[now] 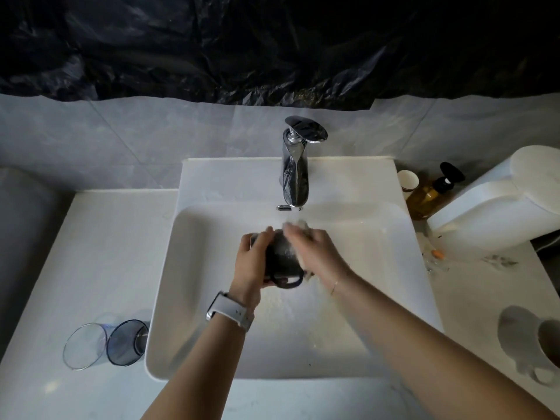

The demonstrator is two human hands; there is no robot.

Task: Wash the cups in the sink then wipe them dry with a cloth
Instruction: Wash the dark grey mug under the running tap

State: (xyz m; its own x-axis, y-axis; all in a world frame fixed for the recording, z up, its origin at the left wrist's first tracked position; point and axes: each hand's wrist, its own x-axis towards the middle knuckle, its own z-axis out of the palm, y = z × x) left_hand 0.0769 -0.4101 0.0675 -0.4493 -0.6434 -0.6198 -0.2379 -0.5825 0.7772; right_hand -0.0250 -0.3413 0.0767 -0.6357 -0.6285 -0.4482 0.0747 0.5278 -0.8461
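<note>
Left hand (pixel 253 256) grip curled round dark glossy mug (pixel 280 259), right hand (pixel 315 253) grip pressing pale sponge (pixel 303 227), over smooth white sink (pixel 394 268)

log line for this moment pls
phase: washing | left hand: holds dark mug over sink | right hand: rubs mug with pale sponge | two glass cups: on counter, left

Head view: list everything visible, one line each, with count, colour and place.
sink: one, white, centre
faucet: one, chrome, behind the basin
dark mug: one, over the basin, in both hands
tumblers: two, clear and blue-tinted, counter left
paper cup: one, white, back right
soap bottle: one, amber, back right
white mug: one, counter right
watch: one, white, left wrist
left hand: grips the mug
right hand: rubs the mug with something pale
</note>
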